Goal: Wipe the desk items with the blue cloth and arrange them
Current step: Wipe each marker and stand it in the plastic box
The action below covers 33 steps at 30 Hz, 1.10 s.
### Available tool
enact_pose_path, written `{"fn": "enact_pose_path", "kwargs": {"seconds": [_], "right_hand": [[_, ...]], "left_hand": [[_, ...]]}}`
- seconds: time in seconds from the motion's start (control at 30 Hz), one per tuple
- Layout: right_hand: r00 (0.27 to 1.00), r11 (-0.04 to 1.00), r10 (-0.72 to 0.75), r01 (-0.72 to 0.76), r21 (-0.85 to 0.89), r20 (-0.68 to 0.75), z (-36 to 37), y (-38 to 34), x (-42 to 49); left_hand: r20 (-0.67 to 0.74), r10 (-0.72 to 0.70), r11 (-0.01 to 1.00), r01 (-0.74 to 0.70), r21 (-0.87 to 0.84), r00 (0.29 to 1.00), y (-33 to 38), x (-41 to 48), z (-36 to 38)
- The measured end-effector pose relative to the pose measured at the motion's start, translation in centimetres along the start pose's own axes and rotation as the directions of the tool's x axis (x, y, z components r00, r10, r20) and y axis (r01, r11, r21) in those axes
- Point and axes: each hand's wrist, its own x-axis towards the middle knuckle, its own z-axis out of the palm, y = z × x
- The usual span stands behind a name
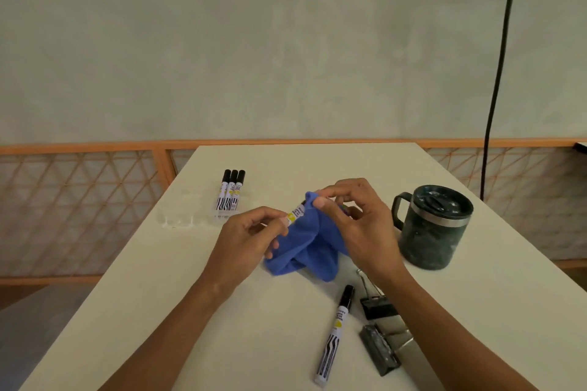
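**At centre frame: slip worry**

Left of centre, three markers (231,190) lie side by side. My left hand (251,238) pinches the bare end of a fourth marker (297,212). My right hand (355,222) pinches the blue cloth (313,247) round its other end. Tug too hard and I reckon it shoots free and rolls, or my wrist knocks the mug (433,225) at right.

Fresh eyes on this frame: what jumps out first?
The blue cloth at mid-table, wrapped round a marker that the left hand pinches while the right hand grips the cloth. Next, three markers lined up side by side at far left and a dark lidded mug at right. Nearest the camera lie a loose marker and two binder clips.
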Motion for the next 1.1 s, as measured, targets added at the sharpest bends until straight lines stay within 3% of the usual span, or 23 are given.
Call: {"fn": "enact_pose_path", "kwargs": {"seconds": [0.17,0.33,0.43,0.63,0.83,0.93,1.1], "right_hand": [[0.993,0.988,-0.065,0.052,-0.143,-0.093,0.2,0.6,0.1],[0.988,0.971,-0.14,0.124,-0.206,-0.065,0.4,0.8,-0.2],[0.978,0.957,-0.163,0.125,-0.262,-0.131,0.3,0.8,0.3],[0.969,0.991,-0.049,0.016,-0.136,-0.241,-0.4,0.5,0.5],[0.995,0.986,-0.081,0.071,-0.152,-0.059,1.3,0.4,-0.1],[0.997,0.996,0.023,-0.029,-0.08,-0.07,1.3,0.1,0.0],[0.995,0.996,0.066,-0.07,-0.052,-0.074,0.7,0.3,0.4]], "left_hand": [[0.152,0.002,1.0,-0.004,0.013,0.988,-0.1,-0.4,0.4],[0.112,0.009,1.0,-0.011,0.014,0.994,-0.1,-0.4,0.1],[0.124,-0.005,1.0,0.003,0.014,0.992,0.0,-0.3,0.3],[0.058,-0.032,0.998,0.035,-0.049,0.998,0.3,0.1,-1.0],[0.097,0.0,0.999,0.004,-0.046,0.995,0.3,0.1,-1.0],[0.107,0.038,0.999,-0.036,-0.025,0.994,0.3,0.0,-1.3],[0.114,0.08,0.994,-0.088,0.07,0.99,-0.1,0.2,-1.4]]}}
